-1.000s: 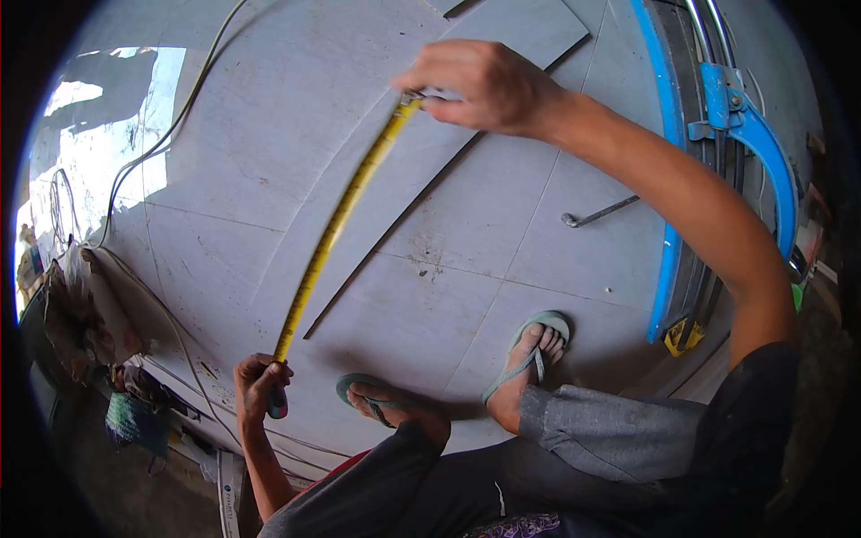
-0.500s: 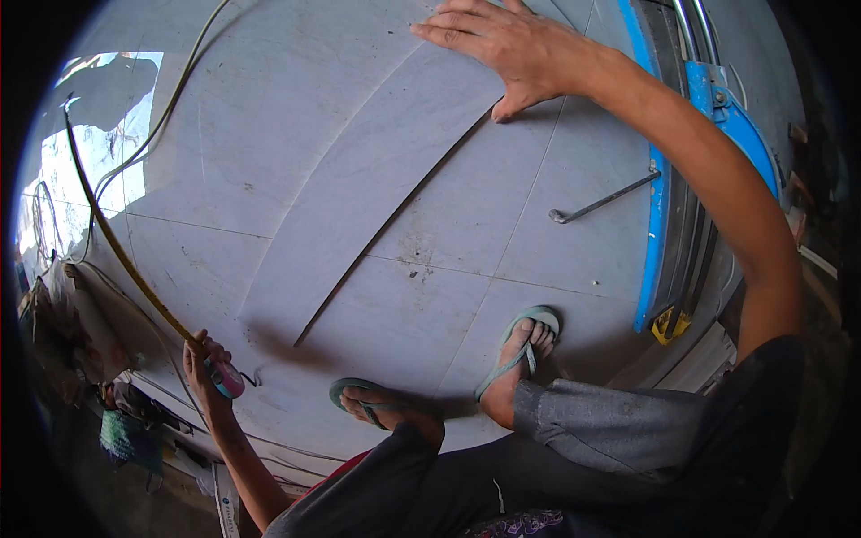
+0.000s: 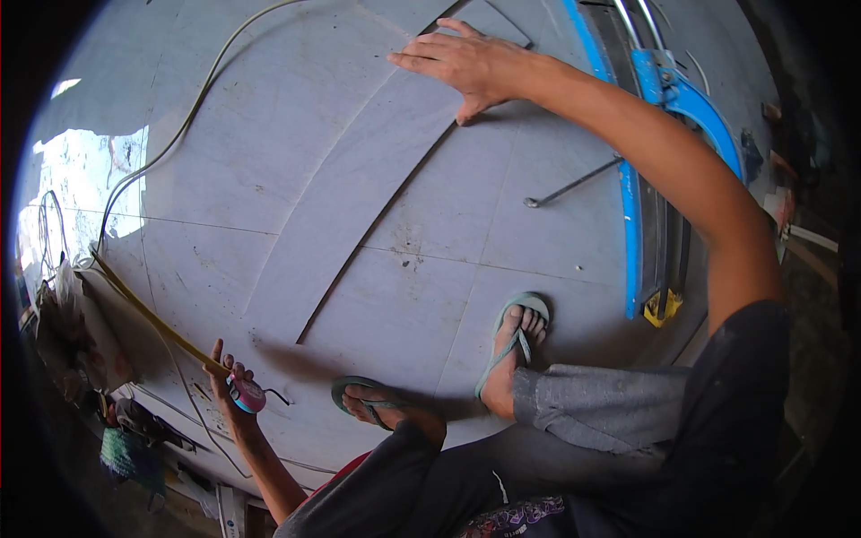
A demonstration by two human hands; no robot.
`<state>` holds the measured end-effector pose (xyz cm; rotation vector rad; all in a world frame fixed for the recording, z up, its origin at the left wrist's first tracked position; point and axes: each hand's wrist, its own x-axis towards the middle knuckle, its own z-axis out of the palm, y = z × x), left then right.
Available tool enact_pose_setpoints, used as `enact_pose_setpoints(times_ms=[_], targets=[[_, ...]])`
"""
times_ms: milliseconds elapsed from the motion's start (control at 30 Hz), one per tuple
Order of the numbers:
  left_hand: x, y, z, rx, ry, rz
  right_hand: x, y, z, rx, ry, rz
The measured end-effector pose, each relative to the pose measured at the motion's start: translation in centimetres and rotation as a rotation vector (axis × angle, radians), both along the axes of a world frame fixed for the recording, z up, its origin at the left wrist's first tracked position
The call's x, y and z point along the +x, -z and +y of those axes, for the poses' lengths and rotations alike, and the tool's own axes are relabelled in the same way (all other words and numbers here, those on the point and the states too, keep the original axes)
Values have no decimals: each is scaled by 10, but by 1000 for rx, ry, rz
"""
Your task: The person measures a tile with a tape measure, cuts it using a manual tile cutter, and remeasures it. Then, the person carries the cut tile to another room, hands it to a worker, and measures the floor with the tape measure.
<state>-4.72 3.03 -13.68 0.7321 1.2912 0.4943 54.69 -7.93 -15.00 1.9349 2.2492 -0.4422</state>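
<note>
A tape measure [image 3: 248, 395] with a pink and blue case is gripped in my left hand [image 3: 221, 384], at the lower left. Its yellow blade [image 3: 151, 312] sticks out toward the upper left. My right hand [image 3: 475, 68] lies with fingers spread on the far part of a long grey tile strip [image 3: 345, 193]. The thumb is at the strip's right edge. This strip rests flat on the tiled floor, and a dark line runs along its right side.
A blue tile cutter [image 3: 631, 251] stands on the right, with a metal rod [image 3: 574, 183] reaching out from it. A cable [image 3: 193, 121] curves across the floor at left. My sandalled feet [image 3: 513, 350] are close to the strip's near end. Bags [image 3: 85, 336] sit at far left.
The tape's blade now reaches less far up the view and its end has come down. My left hand has shifted slightly right and down. My right hand stays on the strip.
</note>
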Motion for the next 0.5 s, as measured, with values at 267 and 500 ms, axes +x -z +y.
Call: enact_pose_setpoints(times_ms=[267,500], targets=[[12,-25,-37,-67,65,-120,-6,-30,4,-10,-159,-46],[5,-27,-83,226,163,349,-26,-150,-31,290,-244,-65]])
